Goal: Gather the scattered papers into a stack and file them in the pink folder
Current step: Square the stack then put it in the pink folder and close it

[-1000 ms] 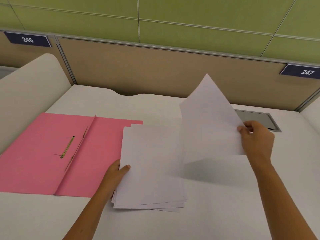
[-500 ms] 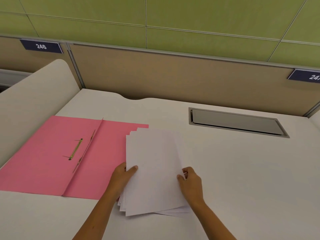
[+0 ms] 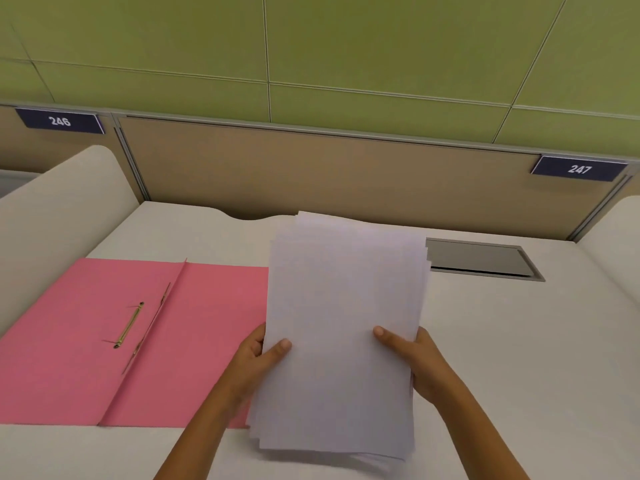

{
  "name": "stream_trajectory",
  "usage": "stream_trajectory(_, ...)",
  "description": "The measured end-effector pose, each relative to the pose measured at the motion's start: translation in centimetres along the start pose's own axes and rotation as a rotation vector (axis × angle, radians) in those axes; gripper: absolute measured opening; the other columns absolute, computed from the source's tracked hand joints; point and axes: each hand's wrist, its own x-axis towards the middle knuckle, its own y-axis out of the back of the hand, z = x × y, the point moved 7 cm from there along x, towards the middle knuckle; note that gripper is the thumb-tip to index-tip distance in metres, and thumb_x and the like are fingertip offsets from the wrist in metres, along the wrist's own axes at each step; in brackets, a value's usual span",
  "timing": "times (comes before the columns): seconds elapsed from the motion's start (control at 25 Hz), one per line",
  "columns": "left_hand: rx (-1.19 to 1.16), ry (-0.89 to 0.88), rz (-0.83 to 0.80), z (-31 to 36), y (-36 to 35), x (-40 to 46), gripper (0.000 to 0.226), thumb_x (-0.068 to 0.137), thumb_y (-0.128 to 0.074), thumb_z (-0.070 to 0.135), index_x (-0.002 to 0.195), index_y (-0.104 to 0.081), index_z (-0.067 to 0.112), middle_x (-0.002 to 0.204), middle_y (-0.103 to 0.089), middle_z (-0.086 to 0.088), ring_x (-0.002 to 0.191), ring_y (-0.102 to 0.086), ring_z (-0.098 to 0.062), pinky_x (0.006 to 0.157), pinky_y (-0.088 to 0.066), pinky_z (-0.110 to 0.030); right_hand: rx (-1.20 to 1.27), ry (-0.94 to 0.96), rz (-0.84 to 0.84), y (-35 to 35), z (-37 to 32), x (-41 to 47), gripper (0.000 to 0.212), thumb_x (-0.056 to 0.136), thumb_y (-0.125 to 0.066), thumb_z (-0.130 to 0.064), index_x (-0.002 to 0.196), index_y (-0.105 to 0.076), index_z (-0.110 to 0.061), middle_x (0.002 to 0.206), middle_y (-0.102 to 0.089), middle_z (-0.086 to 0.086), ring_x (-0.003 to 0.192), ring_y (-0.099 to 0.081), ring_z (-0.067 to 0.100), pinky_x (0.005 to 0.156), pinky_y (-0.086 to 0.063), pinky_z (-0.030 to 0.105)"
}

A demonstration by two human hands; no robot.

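The folder (image 3: 104, 341) lies open, its metal clip (image 3: 130, 325) left of the stack of papers (image 3: 343, 334). The left hand (image 3: 256, 358) and right hand (image 3: 415, 362) pinch the stack's side edges, thumbs on top. Best to tap its uneven edges square first, then slide it left over the clip.

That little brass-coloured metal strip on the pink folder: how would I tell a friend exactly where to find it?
Start at the white desk and look to its left side, where the open pink card folder lies flat. On the left flap, beside the centre crease, sits the thin brass-coloured metal fastener, lying slanted. It is the only shiny metal piece on the plain pink card.
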Motion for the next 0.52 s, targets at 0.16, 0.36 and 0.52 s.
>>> stream_trajectory(0.16,-0.086,-0.012,-0.205,5.0,-4.1,0.9,0.074,0.05,-0.085,0.056,0.113,-0.067,0.022,0.114,-0.072,-0.005,0.103,-0.069,-0.024,0.079,-0.058,-0.032,-0.003,0.214,0.099,1.9,-5.1,-2.4,0.04,0.07,-0.08,-0.03,0.104,-0.068,-0.013,0.098,-0.075,0.007,0.088,-0.072,0.026,0.071,-0.059,0.038)
stream_trajectory(0.36,-0.001,-0.172,-0.153,9.7,-7.8,2.2,0.079,0.043,-0.086,0.059,0.112,-0.064,0.029,0.108,-0.073,0.001,0.102,-0.069,-0.02,0.081,-0.057,-0.034,-0.115,0.373,0.211,3.2,-7.9,-4.2,0.031,0.065,-0.079,-0.03,0.093,-0.069,-0.023,0.088,-0.075,-0.001,0.083,-0.071,0.022,0.073,-0.059,0.039)
stream_trajectory(0.52,0.032,-0.254,-0.154,9.8,-9.3,2.1,0.072,0.042,-0.083,0.064,0.105,-0.064,0.036,0.104,-0.072,0.0,0.099,-0.069,-0.019,0.081,-0.058,-0.038,-0.025,0.435,0.232,3.7,-7.7,-4.7,0.038,0.056,-0.082,-0.039,0.091,-0.07,-0.031,0.09,-0.075,-0.002,0.084,-0.071,0.021,0.07,-0.06,0.036)
